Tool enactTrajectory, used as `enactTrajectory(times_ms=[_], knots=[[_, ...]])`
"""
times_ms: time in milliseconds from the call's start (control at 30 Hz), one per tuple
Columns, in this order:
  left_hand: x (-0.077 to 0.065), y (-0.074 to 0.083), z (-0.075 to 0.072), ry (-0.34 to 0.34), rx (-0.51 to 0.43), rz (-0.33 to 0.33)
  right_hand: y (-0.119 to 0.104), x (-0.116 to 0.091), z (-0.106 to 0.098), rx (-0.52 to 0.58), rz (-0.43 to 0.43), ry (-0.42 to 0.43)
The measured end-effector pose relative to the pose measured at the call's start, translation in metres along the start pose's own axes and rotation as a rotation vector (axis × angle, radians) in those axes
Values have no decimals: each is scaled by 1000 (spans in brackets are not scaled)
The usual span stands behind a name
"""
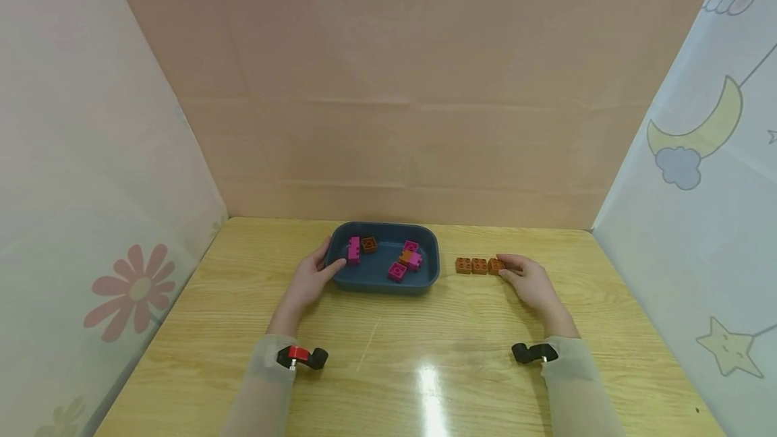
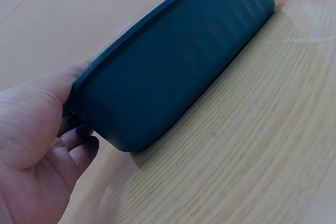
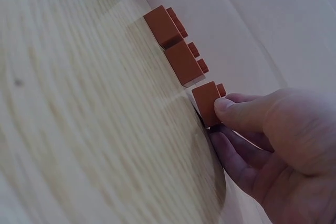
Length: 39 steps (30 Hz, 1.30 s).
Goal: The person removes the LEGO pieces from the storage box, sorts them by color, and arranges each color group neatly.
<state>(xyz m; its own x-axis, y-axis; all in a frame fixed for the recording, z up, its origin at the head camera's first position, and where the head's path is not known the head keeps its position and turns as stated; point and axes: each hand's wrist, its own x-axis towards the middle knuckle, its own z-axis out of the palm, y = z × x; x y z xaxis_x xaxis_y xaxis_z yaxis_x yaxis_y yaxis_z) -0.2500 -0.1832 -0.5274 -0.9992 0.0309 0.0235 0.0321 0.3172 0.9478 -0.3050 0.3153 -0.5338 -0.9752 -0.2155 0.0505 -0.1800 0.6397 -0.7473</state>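
A dark blue-green tray (image 1: 370,285) stands on the wooden table, with pink and orange toy bricks lying in it. My left hand (image 1: 308,280) grips the tray's left end, thumb over the rim and fingers around the outer wall, as the left wrist view (image 2: 37,140) shows. To the right of the tray, two orange bricks (image 1: 471,266) sit side by side with studs up. A third orange brick (image 3: 206,103) is at the right end of this row, a small gap from its neighbour. My right hand (image 1: 528,282) pinches it between thumb and fingers.
Inside the tray are a pink brick (image 1: 354,251) at the left, an orange brick (image 1: 369,244) beside it and several more at the right. A beige backdrop (image 1: 400,120) rises behind the table (image 1: 437,336); patterned sheets hang on both sides.
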Motion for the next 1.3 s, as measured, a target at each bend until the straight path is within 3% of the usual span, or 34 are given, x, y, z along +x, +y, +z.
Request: enactTrajectory(times_ms=[667,933,1167,1300], knots=[[1,-1,0,-5,-2,26,-4,0,2,-33,-24,3],[-19,40,-3,-28,36,13,-4,0,1,-19,-12,-6],[-20,44,-4,-33,56,11,-7,-2,-4,41,26,-10],[-19,44,-4,-35,52,6,-26,0,-5,73,-4,9]])
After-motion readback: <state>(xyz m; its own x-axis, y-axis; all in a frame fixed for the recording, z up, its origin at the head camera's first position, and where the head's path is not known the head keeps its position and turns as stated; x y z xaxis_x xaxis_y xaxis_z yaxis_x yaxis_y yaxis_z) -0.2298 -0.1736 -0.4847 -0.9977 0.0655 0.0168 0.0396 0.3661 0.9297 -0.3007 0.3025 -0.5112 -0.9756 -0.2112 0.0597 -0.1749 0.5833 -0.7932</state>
